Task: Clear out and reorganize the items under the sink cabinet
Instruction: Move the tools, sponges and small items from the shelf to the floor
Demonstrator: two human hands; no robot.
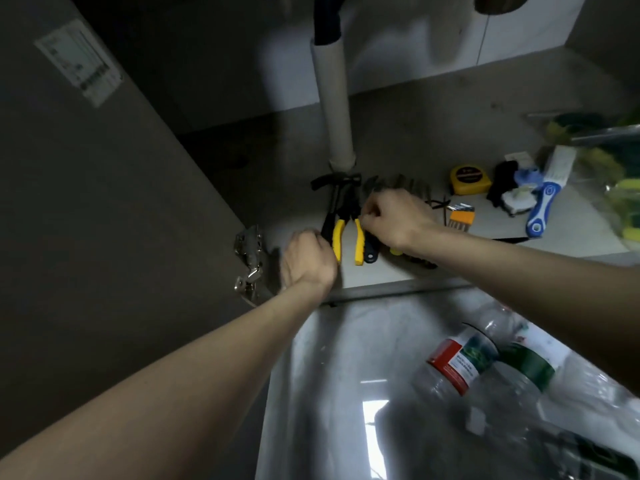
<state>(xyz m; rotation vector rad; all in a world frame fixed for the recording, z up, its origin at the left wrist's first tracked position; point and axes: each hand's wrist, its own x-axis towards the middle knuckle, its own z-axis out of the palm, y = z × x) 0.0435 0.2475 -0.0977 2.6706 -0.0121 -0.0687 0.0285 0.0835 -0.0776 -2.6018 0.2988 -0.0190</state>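
Note:
On the cabinet floor (433, 112) by the white drain pipe (334, 105) lies a row of tools. A black hammer (334, 183) lies with its head against the pipe's base. My left hand (308, 259) is closed around its handle near the front edge. Next to it lie yellow-handled pliers (358, 242). My right hand (394, 218) pinches at the pliers' right handle, fingers curled; a dark blue-handled tool (370, 252) pokes out beneath it. More tools right of it are hidden by my hand.
Further right lie a yellow tape measure (469, 180), an orange pack of bits (462, 216), a blue-and-white brush (543, 202) and green sponges (620, 202). The open door with its hinge (249, 261) stands left. Empty plastic bottles (485, 362) lie on the floor in front.

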